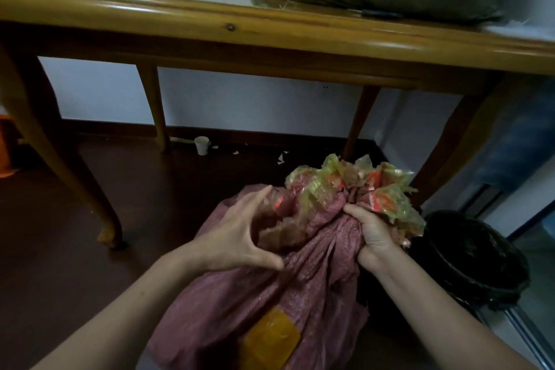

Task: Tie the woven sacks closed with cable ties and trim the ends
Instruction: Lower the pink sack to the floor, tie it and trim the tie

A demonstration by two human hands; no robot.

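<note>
**A:** why's the red sack (270,294) down on the floor, near right, in front of the table (150,15)?

**B:** easier to bunch there, I'd guess. The right hand (372,228) clenches the gathered neck so it can't spring apart. The left hand (237,234), fingers spread and holding nothing, pushes loose fabric in. No cable tie visible yet.
</note>
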